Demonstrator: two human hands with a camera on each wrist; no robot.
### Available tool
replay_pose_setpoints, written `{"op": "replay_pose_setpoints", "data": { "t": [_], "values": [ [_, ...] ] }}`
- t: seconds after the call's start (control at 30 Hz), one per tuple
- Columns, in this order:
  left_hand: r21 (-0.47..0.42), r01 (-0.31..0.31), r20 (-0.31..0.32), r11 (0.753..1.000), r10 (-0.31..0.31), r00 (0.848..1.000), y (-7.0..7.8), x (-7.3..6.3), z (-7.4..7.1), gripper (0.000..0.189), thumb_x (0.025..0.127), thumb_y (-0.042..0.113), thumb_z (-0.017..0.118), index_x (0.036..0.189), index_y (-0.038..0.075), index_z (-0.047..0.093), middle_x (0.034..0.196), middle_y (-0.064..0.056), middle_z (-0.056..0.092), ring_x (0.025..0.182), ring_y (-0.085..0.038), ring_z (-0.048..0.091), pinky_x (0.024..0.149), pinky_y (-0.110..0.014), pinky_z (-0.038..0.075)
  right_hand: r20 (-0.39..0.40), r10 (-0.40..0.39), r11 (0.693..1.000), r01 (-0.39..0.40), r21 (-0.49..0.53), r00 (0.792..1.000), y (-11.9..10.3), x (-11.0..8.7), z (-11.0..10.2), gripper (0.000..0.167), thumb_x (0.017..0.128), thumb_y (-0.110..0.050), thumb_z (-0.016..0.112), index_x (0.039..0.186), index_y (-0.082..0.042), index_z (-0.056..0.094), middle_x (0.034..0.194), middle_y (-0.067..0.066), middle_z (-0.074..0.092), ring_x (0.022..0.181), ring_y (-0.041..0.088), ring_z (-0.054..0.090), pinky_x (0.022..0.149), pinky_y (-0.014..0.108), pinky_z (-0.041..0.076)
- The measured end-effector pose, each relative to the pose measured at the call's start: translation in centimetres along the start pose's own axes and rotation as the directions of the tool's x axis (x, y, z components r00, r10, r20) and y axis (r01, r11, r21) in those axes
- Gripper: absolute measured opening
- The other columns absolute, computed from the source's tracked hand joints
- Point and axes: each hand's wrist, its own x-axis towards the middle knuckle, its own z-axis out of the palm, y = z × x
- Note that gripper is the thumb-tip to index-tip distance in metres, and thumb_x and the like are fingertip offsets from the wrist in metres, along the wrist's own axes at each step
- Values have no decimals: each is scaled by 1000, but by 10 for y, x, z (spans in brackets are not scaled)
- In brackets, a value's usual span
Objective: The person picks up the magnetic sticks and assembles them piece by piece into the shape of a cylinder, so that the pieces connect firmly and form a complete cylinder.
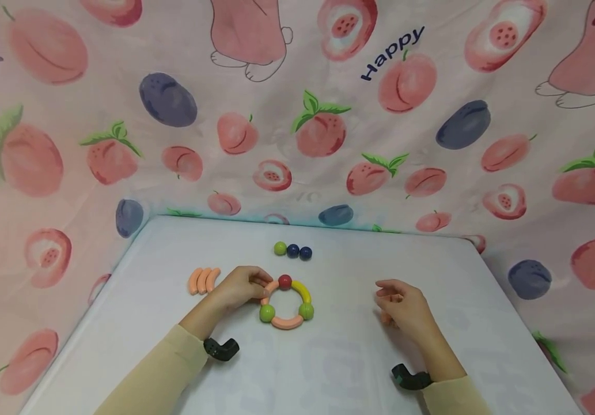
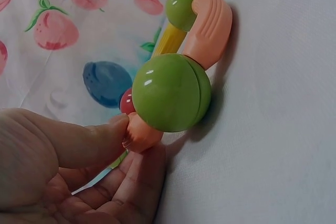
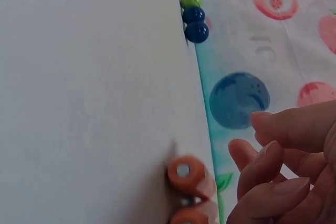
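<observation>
A ring of curved sticks and balls lies on the white table [image 1: 349, 369]. It joins a red ball [image 1: 285, 281], a yellow curved stick [image 1: 302, 291], two green balls [image 1: 306, 311] and salmon curved sticks [image 1: 287, 323]. My left hand [image 1: 242, 286] pinches the ring's left salmon curved stick [image 2: 142, 135] between thumb and fingers, beside a green ball [image 2: 170, 93]. Over the right part of the table, my right hand [image 1: 406, 308] has loosely bent fingers and holds nothing. Salmon pieces [image 3: 189, 174] with a pale spot in the end lie near it, mostly hidden by the hand in the head view.
Several salmon curved sticks [image 1: 202, 280] lie side by side left of my left hand. Behind the ring, one small green ball [image 1: 280, 248] and two dark blue balls [image 1: 299, 252] form a row. A fruit-print cloth [image 1: 297, 115] hangs along the back.
</observation>
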Motion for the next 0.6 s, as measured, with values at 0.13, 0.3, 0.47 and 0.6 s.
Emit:
{"op": "replay_pose_setpoints", "data": {
  "t": [0.13,0.3,0.47,0.6],
  "values": [
    [9,-8,7,1000,8,1000,-2,0,0,29,94,-1,75,122,1,73,109,-12,72,91,-17,66,80,-26,58,-36,14,998,-16,-67,999,8,-2,-9,43,99,-9,72,142,-7,66,124,17,70,70,21,64,59,30,56],
    [19,1,6,1000,-1,1000,-4,-2,-1,28,94,0,76,122,2,73,110,-10,73,89,-16,66,80,-26,58,-40,24,990,-30,-139,999,16,-2,-16,46,97,-8,73,142,-6,66,129,18,72,78,20,64,62,29,56],
    [26,-11,0,1000,11,1000,-3,-2,-1,29,94,3,76,122,3,73,111,-10,73,91,-16,67,82,-27,58,-46,18,982,-26,-188,999,17,0,-16,47,96,-11,76,142,-4,65,130,18,72,81,18,65,62,28,56],
    [40,-10,-4,999,11,1000,-3,-2,-1,28,94,4,77,122,4,74,111,-9,74,92,-16,67,82,-27,58,-36,-14,975,6,-221,999,14,5,-12,47,93,-11,76,139,-2,67,123,17,74,76,19,68,62,29,57]
  ]
}}
